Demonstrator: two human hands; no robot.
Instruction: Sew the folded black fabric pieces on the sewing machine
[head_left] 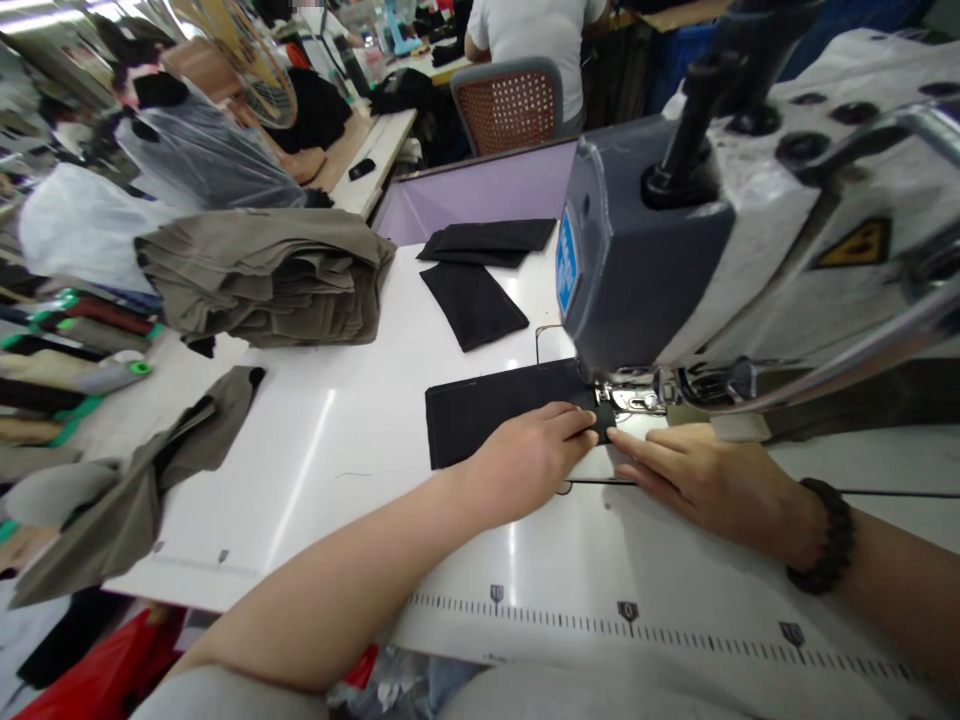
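Note:
A black fabric piece [480,405], folded and rectangular, lies flat on the white sewing table with its right end at the presser foot [637,398] of the sewing machine [652,260]. My left hand [529,460] rests on this fabric, fingers reaching right and pressing near its right end. Just right of it, my right hand [705,480] lies low on the machine bed, its stretched fingertips touching the fabric's corner. On that wrist is a dark braided bracelet [825,535]. The needle area is partly hidden by the machine head.
Behind the work lie more black fabric pieces [476,300]. A thick stack of grey-brown cloth [270,275] stands at the back left, with thread cones [75,370] beyond. A ruler scale [630,615] runs along the front edge. A person [529,50] sits ahead on a chair [510,105].

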